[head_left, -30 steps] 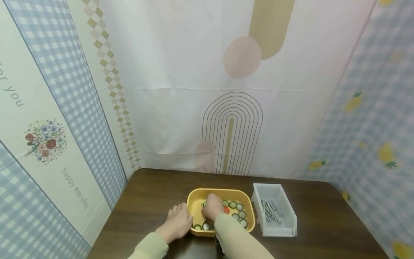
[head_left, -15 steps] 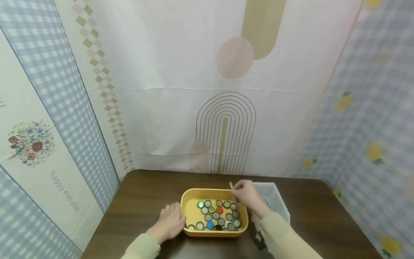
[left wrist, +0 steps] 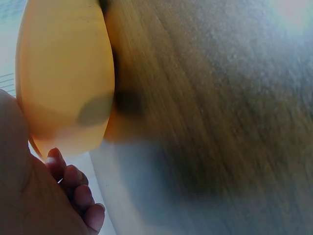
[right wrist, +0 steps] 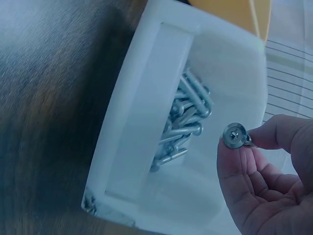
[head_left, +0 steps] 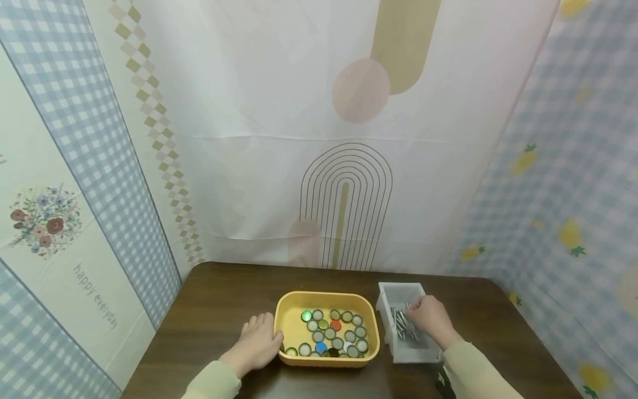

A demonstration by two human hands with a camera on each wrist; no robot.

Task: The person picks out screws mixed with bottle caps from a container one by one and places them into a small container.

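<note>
Between thumb and index finger, my right hand (head_left: pixel 431 320) pinches a silver screw (right wrist: pixel 234 135), its cross-recessed round head facing the right wrist camera. This hand is over the right side of a white plastic bin (head_left: pixel 417 356), which holds a pile of similar screws (right wrist: pixel 186 107). My left hand (head_left: pixel 256 339) rests against the left end of a yellow tray (head_left: pixel 324 362), fingers extended and thumb at the rim. The left wrist view shows the tray's outer wall (left wrist: pixel 68 63) beside that hand. Inside the tray lie several bottle caps (head_left: pixel 330 333), mostly silver, plus green, red, blue and black ones.
The tray and bin stand side by side on a dark wooden table (head_left: pixel 224 299), a narrow gap between them. A patterned cloth (head_left: pixel 249 183) hangs behind the table, with blue checked cloths on both sides.
My right hand went from inside the yellow tray, up past its right end with the screw, to over the white bin. My left hand stays at the tray; the head view shifted slightly.
</note>
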